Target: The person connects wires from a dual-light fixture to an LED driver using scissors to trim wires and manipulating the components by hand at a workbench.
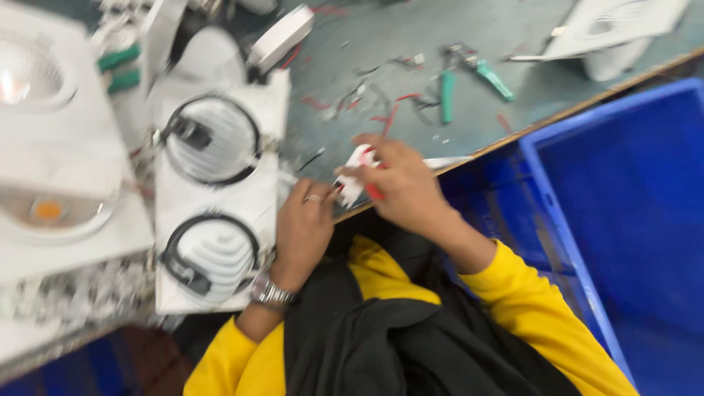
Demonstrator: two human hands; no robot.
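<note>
left hand [304, 227]: sitting at centre frame, ring and wristwatch [271, 292] showing, fingers pinching the lower end of a small white connector piece [352, 187]; also lying just beside the twin light fixture.
right hand [400, 183]: curling over the same piece from the right, clenching it with its red wires [374, 192]; exact finger grip is blurring, cannot tell finer.
connector piece: being held between both hands at the bench edge [513, 136], centre frame, partly over the lap.
risk, drop: piece is hovering off the table lip; a slipping pinch is likely sending it into the lap or down toward the blue crate [623, 213], lower right.
risk, wires: red leads are looking thin; tugging too hard is probably pulling them loose.
risk, fixture: white twin light fixture [216, 198], centre left, is overhanging the bench edge next to the left wrist; an elbow nudge could be tipping it.
around: green-handled pliers [469, 73] lying upper centre, wire scraps [367, 103] scattering on the grey bench, more white lamp housings [51, 147] filling the far left, another housing [616, 29] upper right.
in the way: fixture is crowding the left hand; yellow sleeves [543, 308] and dark apron [396, 337] are hiding the space below.
</note>
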